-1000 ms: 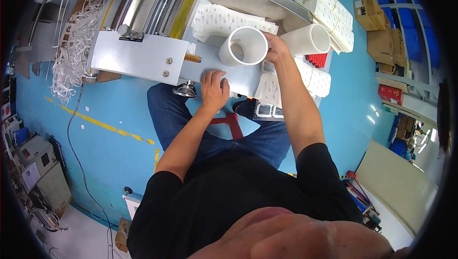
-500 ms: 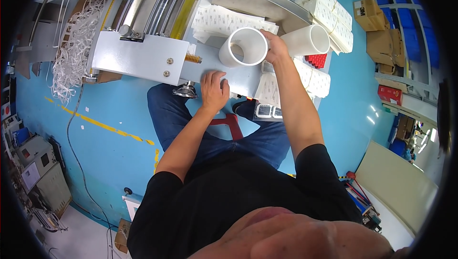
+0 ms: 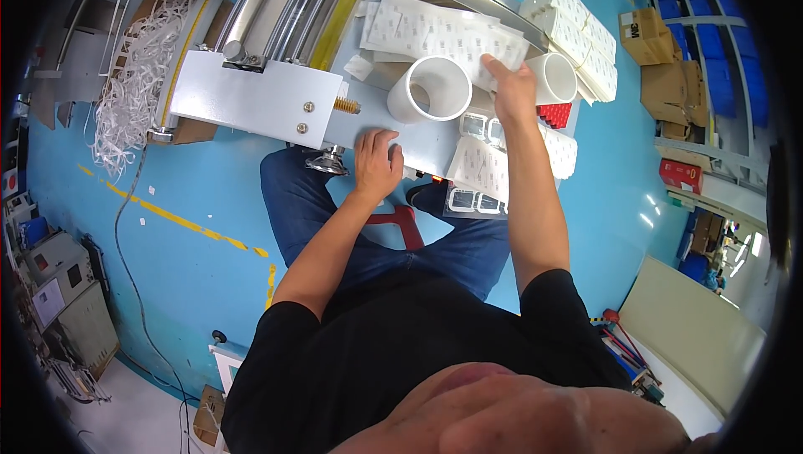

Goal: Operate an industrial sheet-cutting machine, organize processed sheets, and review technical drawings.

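My right hand [image 3: 514, 93] reaches between two white tubes, its fingers closed on the edge of a white printed sheet [image 3: 431, 29]. The sheet lies across the machine bed, with more paper under it. One white tube [image 3: 401, 103] stands open end up just left of that hand. The other white tube [image 3: 555, 79] lies tilted to its right, partly behind the hand. Resting on the near edge of the grey machine bed [image 3: 355, 124], my left hand [image 3: 378, 161] has its fingers slightly bent and apart, holding nothing.
Left of the bed is a white machine housing [image 3: 242, 99] with a brass-coloured spring [image 3: 346, 105]. Tied white bundles [image 3: 577, 32] and a red ribbed piece [image 3: 555, 114] lie at the right. White frame-shaped parts [image 3: 477, 201] sit at the near edge. Paper strips [image 3: 138, 78] heap at far left.
My right hand has left the standing tube and moved right to the sheet edge. The printed sheet has shifted right and spread out. My left hand stays in place.
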A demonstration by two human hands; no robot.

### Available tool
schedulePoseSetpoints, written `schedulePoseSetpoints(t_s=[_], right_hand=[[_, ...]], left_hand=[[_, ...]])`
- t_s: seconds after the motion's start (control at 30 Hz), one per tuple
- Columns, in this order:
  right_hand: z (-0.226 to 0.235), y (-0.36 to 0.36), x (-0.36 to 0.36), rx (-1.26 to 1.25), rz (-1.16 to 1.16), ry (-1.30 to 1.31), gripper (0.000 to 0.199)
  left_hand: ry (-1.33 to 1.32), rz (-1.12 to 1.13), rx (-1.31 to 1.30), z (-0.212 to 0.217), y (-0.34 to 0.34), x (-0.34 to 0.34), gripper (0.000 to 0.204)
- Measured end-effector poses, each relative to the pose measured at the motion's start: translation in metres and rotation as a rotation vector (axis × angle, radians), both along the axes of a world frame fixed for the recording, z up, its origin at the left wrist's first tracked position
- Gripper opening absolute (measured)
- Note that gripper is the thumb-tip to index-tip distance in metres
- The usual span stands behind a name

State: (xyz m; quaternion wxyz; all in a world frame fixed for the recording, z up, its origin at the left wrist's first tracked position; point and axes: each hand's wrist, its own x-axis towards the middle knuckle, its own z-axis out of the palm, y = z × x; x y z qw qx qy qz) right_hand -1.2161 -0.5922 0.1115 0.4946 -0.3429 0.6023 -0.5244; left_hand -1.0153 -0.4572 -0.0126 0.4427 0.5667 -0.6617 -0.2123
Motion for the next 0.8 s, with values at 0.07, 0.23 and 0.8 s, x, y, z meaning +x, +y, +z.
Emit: schedulePoseSetpoints(t_s=[0.07,0.23,0.8], right_hand=[[0.024,0.009,-0.002,-0.017,-0.016,0.078,0.034],[0.068,0.041,-0.019,-0.098,-0.073,0.115,0.037],[0.03,0.258,-0.149,-0.076,-0.354,-0.333,0.046]], left_hand=[[0.002,0.003,-0.001,0.003,0.001,0.001,0.028],[0.05,-0.057,0.052,0.016,0.009,0.0,0.032],[1.815,-0.946,1.024,0.102,-0.012,-0.094,0.071]])
